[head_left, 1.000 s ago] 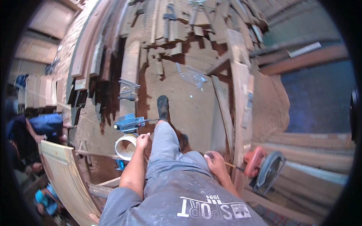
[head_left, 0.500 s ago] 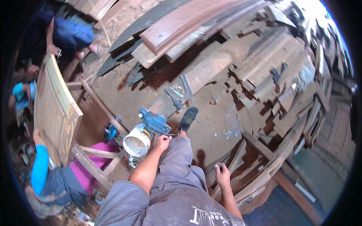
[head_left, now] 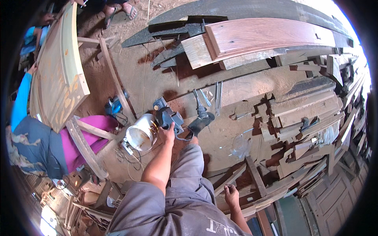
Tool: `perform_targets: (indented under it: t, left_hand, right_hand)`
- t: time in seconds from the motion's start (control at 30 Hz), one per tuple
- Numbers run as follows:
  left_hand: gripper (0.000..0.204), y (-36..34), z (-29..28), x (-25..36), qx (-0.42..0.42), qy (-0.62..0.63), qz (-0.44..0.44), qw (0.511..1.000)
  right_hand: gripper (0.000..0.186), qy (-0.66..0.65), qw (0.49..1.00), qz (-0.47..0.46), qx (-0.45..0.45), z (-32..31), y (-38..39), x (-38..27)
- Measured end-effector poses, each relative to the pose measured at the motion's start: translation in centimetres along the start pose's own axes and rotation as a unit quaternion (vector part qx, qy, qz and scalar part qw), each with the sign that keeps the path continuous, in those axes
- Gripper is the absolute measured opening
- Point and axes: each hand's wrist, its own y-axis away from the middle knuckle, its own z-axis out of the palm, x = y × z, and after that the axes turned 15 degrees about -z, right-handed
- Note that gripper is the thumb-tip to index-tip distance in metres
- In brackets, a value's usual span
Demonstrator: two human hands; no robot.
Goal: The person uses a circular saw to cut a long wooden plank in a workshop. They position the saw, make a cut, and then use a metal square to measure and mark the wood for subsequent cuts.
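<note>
My left hand [head_left: 168, 133] grips a blue-grey power tool, apparently an electric planer [head_left: 167, 117], beside a round white bucket [head_left: 140, 137] with dried residue inside. My right hand [head_left: 231, 193] hangs low by my right leg, fingers curled; whether anything is inside them I cannot make out. Just beyond the tool, my dark-shod foot [head_left: 199, 126] rests near some grey metal clamps [head_left: 218, 96] lying on a long board.
Stacked planks [head_left: 271, 37] fill the far side, jumbled offcuts [head_left: 307, 122] the right. A leaning panel [head_left: 59, 74] rests on a wooden frame [head_left: 112, 70] at left. Co-workers are there: blue sleeve [head_left: 21, 98], sandalled feet [head_left: 128, 11]. A blue tool [head_left: 114, 104] lies below.
My view has swung left. My left hand has moved forward onto the planer and now grips it. The fingers of my right hand look more curled than half a second ago.
</note>
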Motion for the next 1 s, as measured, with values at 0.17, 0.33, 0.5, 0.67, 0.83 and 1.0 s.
perform_targets:
  t: [0.17,0.33,0.5,0.67,0.83,1.0]
  left_hand:
    - [0.062,2.2,-0.1,3.3,-0.046,-0.047,-0.044,0.997]
    - [0.061,7.6,4.5,6.7,-0.134,-0.081,-0.004,0.988]
    - [0.068,10.5,6.4,10.4,-0.156,-0.034,0.022,0.987]
    - [0.093,7.5,1.5,3.0,-0.439,0.226,-0.179,0.851]
    - [0.091,1.5,-7.2,-10.8,-0.196,0.601,-0.427,0.646]
    - [0.056,-4.9,-5.0,-14.7,-0.157,0.599,-0.326,0.714]
  right_hand:
    - [0.033,0.029,0.999,-0.022,-0.023,-0.9,-0.7,-1.0]
    - [0.034,0.050,0.995,-0.048,-0.069,-1.0,-1.5,-1.7]
    - [0.029,0.036,0.995,-0.071,-0.060,-2.2,-2.4,-1.6]
    - [0.021,0.045,0.992,-0.094,-0.069,-3.5,-3.9,-0.9]
    - [0.021,0.061,0.989,-0.107,-0.083,-3.3,-6.2,-1.0]
    - [0.029,0.095,0.980,-0.143,-0.105,-3.6,-7.4,-4.0]
